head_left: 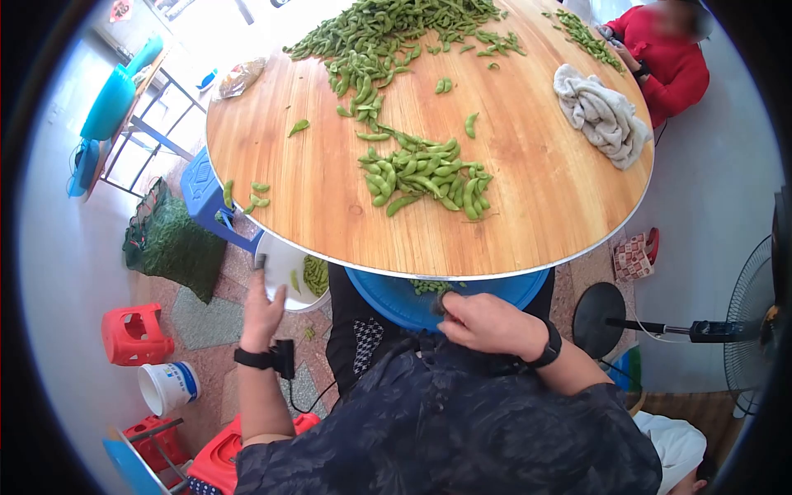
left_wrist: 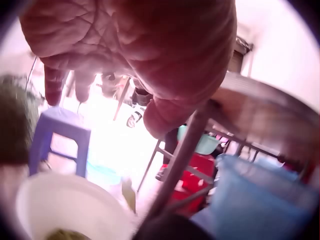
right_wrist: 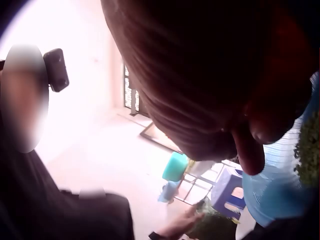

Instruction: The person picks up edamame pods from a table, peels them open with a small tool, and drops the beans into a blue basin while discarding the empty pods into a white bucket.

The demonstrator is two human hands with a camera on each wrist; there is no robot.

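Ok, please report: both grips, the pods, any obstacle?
Left grip open, near white bucket. Right grip curled over blue basin, contents unseen. Pods heaped on table; its edge partly hides basin.

Left hand (head_left: 262, 314) outstretched; right hand (head_left: 488, 324) curled.

The basin (head_left: 480, 304) is blue (the pods (head_left: 425, 175), bright green), the stool (head_left: 136, 334) red.

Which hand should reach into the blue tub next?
Probably the right hand: it's right by the blue tub, while the left hand is over near the white bucket.
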